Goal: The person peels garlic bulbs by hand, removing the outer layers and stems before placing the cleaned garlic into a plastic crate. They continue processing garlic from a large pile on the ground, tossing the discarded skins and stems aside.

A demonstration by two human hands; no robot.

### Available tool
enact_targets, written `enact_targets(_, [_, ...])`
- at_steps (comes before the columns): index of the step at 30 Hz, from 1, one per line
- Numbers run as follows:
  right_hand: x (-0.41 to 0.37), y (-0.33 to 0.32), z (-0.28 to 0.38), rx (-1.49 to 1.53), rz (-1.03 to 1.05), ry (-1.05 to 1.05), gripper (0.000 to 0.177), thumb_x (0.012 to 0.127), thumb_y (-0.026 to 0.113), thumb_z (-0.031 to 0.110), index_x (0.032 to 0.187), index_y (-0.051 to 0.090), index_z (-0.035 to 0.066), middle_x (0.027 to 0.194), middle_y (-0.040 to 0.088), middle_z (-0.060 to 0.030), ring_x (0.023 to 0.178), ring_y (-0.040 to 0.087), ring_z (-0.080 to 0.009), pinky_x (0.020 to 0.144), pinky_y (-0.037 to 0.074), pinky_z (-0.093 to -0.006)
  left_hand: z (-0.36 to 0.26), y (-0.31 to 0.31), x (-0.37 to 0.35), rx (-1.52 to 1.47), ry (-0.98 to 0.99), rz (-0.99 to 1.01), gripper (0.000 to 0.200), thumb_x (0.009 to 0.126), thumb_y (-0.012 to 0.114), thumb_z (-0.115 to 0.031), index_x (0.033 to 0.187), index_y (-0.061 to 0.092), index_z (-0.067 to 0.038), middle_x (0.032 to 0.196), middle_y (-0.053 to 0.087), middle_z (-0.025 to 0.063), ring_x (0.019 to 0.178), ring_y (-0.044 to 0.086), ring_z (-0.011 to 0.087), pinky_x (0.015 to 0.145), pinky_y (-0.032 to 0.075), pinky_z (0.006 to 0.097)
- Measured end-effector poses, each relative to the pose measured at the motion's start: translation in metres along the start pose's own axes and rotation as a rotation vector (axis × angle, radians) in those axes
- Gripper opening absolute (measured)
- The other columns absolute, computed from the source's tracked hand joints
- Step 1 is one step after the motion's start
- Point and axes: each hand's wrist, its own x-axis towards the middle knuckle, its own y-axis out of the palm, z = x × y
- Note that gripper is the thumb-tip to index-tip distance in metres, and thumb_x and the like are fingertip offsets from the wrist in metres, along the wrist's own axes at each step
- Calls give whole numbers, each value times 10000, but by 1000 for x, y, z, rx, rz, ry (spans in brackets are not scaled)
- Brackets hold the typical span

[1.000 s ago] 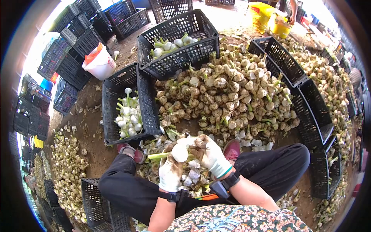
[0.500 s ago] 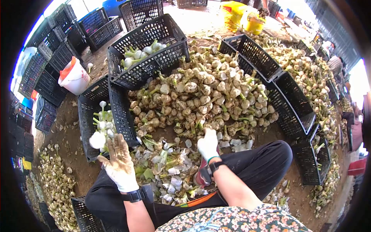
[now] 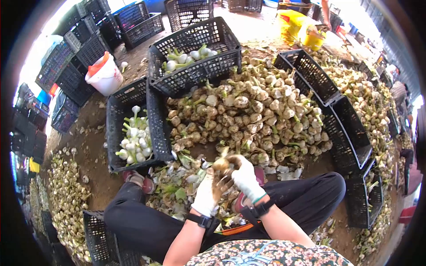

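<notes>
Dirt floor (image 3: 88,142); garlic heap (image 3: 253,115); black crates (image 3: 157,119)

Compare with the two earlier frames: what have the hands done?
The peeled white bulb held a second ago has left the hands: the left hand swung out toward the crate of peeled garlic and came back. The right hand reached into the garlic pile, and both now grip an unpeeled garlic bulb. The bucket and pile stayed put.

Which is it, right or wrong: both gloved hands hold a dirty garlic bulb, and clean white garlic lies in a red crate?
Wrong on one point: the head view shows the crate is black, not red. The left hand and right hand do hold the dirty garlic bulb, and clean white garlic lies in that crate.
</notes>
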Motion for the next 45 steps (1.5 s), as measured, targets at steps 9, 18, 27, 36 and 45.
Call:
enact_targets(9, [-14,20,58,407,265,225,363,874,721,188,1154,623,-22,1039,678,-55,915,621,-106,827,494,-270,-23,2,-33,653,700,166,618,853,645,89,1412,414,-39,1419,474,88,1257,496,191,1069,410,316])
enact_targets(18, [-32,22,61,594,342,315,349,869,730,173,1140,628,-21,1013,674,-29,863,620,-97,770,499,-244,-24,-3,-42,619,676,145,567,826,666,105,1331,459,-48,1378,501,88,1229,518,204,1036,444,329])
enact_targets(27, [-30,24,46,443,377,122,385,891,701,150,1220,597,-23,1050,666,-38,924,611,-101,822,498,-251,-25,4,-48,564,668,169,542,825,661,108,1309,475,-49,1350,527,86,1212,529,193,1039,441,330])
enact_targets(36, [-30,23,51,358,349,106,323,898,667,77,1197,621,-37,1063,673,-39,953,600,-98,849,497,-262,-24,5,-51,643,671,151,518,858,641,77,1326,454,-44,1348,527,81,1191,541,180,1022,451,314])
enact_targets(45, [-25,17,31,248,269,-158,267,827,677,3,1091,641,-10,952,649,-10,910,583,-106,796,477,-248,-29,6,-54,329,484,227,582,876,678,-31,1390,404,-45,1302,531,104,1195,550,228,1017,478,366])
